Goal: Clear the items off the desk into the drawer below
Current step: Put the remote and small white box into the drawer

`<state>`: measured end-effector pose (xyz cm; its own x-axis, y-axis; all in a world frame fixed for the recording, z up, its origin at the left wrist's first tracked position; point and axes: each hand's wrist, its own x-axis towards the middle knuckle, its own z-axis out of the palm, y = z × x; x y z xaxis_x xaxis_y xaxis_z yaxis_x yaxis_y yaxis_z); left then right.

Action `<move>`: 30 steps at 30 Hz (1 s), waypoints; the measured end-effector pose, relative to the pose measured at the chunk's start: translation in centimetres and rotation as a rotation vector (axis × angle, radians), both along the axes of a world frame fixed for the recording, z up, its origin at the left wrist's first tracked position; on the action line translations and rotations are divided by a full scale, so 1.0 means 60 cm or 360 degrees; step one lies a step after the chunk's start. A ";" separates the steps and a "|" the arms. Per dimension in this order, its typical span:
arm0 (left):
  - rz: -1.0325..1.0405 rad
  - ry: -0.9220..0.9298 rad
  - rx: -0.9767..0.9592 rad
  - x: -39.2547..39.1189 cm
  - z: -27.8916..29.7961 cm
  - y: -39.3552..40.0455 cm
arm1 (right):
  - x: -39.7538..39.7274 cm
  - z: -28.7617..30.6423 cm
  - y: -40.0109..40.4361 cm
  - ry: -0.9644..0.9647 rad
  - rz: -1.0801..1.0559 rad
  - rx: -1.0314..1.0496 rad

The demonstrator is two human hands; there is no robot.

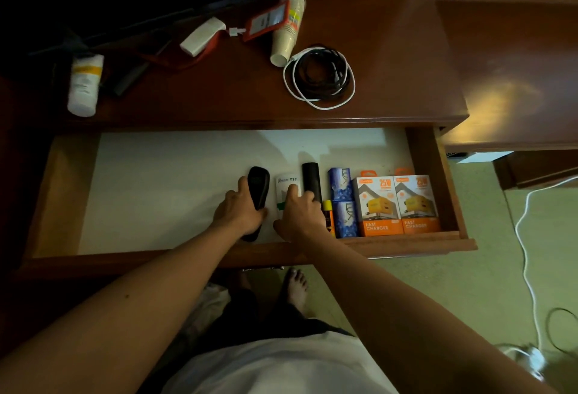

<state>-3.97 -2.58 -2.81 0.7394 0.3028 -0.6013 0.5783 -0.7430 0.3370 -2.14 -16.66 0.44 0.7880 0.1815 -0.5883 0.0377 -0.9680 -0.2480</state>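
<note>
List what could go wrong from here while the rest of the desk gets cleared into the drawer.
1. The coiled cables lie loose on the desk; lifted carelessly, they may uncoil and snag the paper cups beside them.
2. The drawer is packed on its right side up to the charger boxes, so squeezing more there could topple the row.

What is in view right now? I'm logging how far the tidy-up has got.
Charger boxes: 2, orange-white, drawer right end.
Blue cans: 2, drawer, left of boxes.
Black tube: 1, drawer, by right hand.
White card: 1, drawer, between hands.
Black remote: 1, drawer.
Cables: black and white, coiled, desk.
Paper cups: stack, cream, lying on desk.
Badge holder: 1, red, desk.
White bottle: 1, desk left.
Left hand: grips remote.
Right hand: touches card.
</note>
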 end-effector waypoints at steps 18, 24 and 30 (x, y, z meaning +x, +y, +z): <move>-0.0079 -0.0004 -0.0284 0.017 -0.011 0.023 | 0.096 -0.034 -0.013 -0.0287 0.0513 -0.0094; 0.0037 -0.0062 -0.0352 0.018 -0.011 0.007 | 0.096 -0.031 -0.019 -0.0266 0.0609 -0.0144; 0.0071 -0.0106 -0.0389 0.022 -0.012 -0.009 | 0.106 -0.022 -0.029 -0.0235 0.0672 -0.0172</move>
